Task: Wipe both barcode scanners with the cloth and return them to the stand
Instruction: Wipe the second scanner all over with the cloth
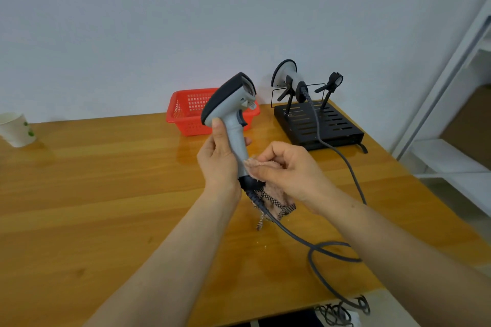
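My left hand (pixel 219 156) grips the handle of a grey and black barcode scanner (pixel 229 103), held upright above the wooden table (pixel 93 180). My right hand (pixel 289 167) pinches a pink cloth (pixel 268 183) with a checked edge against the lower handle. The scanner's grey cable (pixel 316 244) loops over the table and off its front edge. A second grey scanner (pixel 287 74) rests in the left holder of the black stand (pixel 318 125) at the back right. The right holder (pixel 333 82) is empty.
A red plastic basket (pixel 186 111) sits behind the held scanner by the wall. A white paper cup (pixel 16 129) stands at the far left. The second scanner's cable (pixel 342 156) runs forward from the stand. White shelving (pixel 457 156) stands to the right of the table.
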Tool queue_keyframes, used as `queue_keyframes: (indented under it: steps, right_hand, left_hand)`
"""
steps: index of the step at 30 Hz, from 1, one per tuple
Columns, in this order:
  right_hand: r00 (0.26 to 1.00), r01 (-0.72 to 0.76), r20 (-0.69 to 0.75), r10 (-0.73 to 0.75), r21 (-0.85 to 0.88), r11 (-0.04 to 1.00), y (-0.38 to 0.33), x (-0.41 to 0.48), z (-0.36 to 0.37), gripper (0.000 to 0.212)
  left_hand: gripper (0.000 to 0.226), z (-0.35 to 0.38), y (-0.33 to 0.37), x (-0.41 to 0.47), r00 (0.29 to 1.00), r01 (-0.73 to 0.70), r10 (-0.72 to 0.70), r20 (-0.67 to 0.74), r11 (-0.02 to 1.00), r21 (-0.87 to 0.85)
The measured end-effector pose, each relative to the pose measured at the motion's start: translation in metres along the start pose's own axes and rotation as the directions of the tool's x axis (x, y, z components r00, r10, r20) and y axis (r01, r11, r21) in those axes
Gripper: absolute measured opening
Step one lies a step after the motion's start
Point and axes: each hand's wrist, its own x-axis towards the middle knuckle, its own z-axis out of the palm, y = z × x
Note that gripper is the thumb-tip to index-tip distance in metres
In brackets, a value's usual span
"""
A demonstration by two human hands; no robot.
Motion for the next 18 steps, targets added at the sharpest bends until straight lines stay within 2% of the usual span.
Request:
queue_keyframes:
  steps: [2, 4, 6, 7, 9, 11, 13, 15, 16, 18]
  right_hand:
    - [0.999, 0.009, -0.048, -0.009, 0.015, 1.000, 0.004, 0.003, -0.001, 0.015]
    - [0.998, -0.049, -0.040, 0.049, -0.008, 0.999, 0.011, 0.008, -0.006, 0.017]
    - [0.997, -0.057, -0.066, 0.042, -0.232, 0.971, 0.016, 0.011, -0.014, 0.018]
    - [0.995, -0.040, -0.097, 0.012, -0.292, 0.956, 0.016, 0.012, -0.018, 0.014]
    - [0.991, 0.027, -0.122, -0.051, -0.195, 0.980, 0.007, 0.011, -0.025, 0.009]
    - [0.994, 0.107, -0.021, -0.110, -0.092, 0.990, -0.003, 0.008, -0.024, 0.009]
    - [0.983, 0.173, 0.090, -0.162, -0.134, 0.976, -0.004, 0.005, -0.020, 0.007]
    - [0.984, 0.145, 0.140, -0.114, -0.244, 0.959, -0.003, 0.004, -0.025, 0.010]
    - [0.983, 0.130, 0.172, -0.072, -0.357, 0.925, -0.002, 0.005, -0.030, 0.014]
    - [0.986, 0.155, 0.150, -0.075, -0.637, 0.755, -0.004, 0.010, -0.037, 0.022]
  left_hand:
    - [0.042, 0.000, 0.001, -0.001, 1.000, 0.019, -0.019, 0.001, 1.000, -0.013]
    - [0.042, 0.000, 0.000, -0.004, 1.000, -0.010, 0.010, 0.018, 1.000, 0.016]
    - [0.043, 0.000, 0.001, -0.005, 0.999, -0.040, 0.039, 0.032, 0.999, 0.028]
    - [0.043, 0.000, 0.003, -0.005, 0.999, -0.042, 0.041, 0.033, 0.999, 0.026]
    - [0.042, 0.001, 0.006, -0.002, 0.999, -0.037, 0.037, 0.032, 0.999, 0.013]
    - [0.043, 0.000, 0.007, 0.001, 0.999, -0.026, 0.026, 0.019, 1.000, -0.003]
    - [0.044, -0.002, 0.006, 0.002, 1.000, -0.012, 0.012, 0.009, 1.000, 0.005]
    - [0.045, -0.005, 0.005, 0.001, 1.000, -0.004, 0.004, 0.015, 0.999, 0.042]
    - [0.045, -0.005, 0.004, -0.001, 1.000, -0.004, 0.002, 0.022, 0.999, 0.052]
    - [0.043, -0.006, 0.002, -0.002, 1.000, -0.006, 0.005, 0.016, 0.999, 0.048]
